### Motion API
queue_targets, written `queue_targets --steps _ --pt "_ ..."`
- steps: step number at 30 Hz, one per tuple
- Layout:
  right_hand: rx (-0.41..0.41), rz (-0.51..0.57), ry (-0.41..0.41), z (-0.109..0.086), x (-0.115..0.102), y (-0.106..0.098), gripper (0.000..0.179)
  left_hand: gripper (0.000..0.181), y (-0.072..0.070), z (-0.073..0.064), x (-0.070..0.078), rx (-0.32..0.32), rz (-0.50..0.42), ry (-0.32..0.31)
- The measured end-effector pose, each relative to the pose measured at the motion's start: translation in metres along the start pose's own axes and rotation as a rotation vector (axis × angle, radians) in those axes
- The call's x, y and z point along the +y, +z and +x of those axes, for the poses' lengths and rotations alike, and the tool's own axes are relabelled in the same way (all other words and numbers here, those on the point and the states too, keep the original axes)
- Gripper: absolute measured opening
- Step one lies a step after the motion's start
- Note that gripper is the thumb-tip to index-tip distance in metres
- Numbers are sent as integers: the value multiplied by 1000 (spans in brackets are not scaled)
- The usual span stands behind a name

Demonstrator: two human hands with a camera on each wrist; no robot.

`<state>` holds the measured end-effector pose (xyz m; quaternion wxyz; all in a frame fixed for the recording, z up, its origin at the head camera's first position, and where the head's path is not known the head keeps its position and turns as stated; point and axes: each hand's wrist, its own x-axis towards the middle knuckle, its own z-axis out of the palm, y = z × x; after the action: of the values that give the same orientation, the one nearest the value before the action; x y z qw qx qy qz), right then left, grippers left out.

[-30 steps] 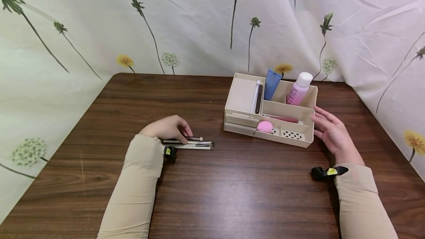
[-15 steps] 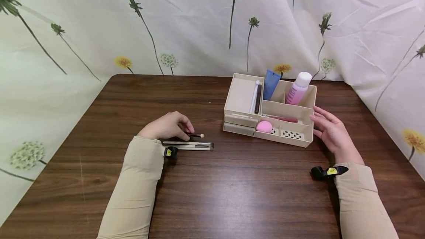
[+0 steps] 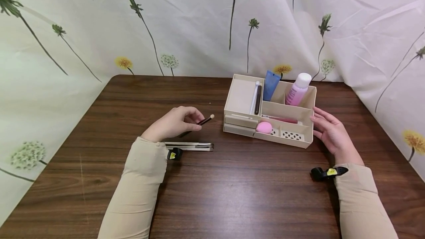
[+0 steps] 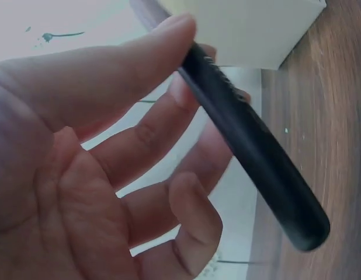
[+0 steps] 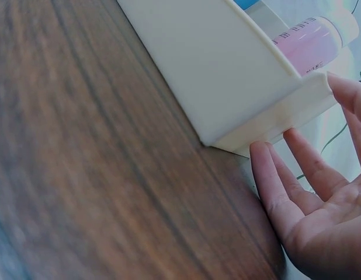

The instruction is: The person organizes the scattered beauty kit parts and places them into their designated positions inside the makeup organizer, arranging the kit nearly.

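Dark brush point(image 3: 206, 120) tilts in the left hand point(image 3: 176, 121), pinched between thumb and fingers above the table point(image 3: 232, 191), its light tip raised. From here I see pale brushes point(image 3: 192, 146) lying together near that wrist. Across the way, the right hand point(image 3: 333, 135) touches the box point(image 3: 240, 95) at its side, fingers fairly straight. Inside are a blue tube point(image 3: 271, 86), a bottle point(image 3: 295, 94) and a pink sponge point(image 3: 264, 127).

I log: brush point(image 4: 256, 151), black, tip point(image 3: 212, 116) pale; organiser point(image 3: 285, 141), cream, floor panel point(image 3: 292, 135) dotted dark; tube point(image 3: 271, 84), blue; bottle point(image 3: 294, 96), pink, dark lettering, white cap point(image 3: 303, 80); sponge point(image 3: 264, 127), pink; sleeves point(image 3: 129, 198), beige; table point(image 3: 249, 202), brown, wood-grained; backdrop cloth point(image 3: 199, 17), white, printed with green-stemmed flowers, some yellow.
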<state>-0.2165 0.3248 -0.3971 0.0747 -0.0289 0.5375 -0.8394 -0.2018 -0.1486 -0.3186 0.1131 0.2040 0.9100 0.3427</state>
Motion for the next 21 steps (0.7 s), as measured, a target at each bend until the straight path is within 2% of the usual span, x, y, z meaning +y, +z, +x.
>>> queue_targets --steps 6,12,16,21 --pt "9 0 0 0 0 1 34 25 1 0 8 60 -36 13" --pt "16 -9 7 -2 -2 2 33 29 3 2 16 128 -119 -11" --pt "17 -11 9 -2 -2 3 33 32 4 4 21 170 -213 -40" --pt "13 -2 8 -2 -2 3 34 35 8 6 28 195 -347 -84"
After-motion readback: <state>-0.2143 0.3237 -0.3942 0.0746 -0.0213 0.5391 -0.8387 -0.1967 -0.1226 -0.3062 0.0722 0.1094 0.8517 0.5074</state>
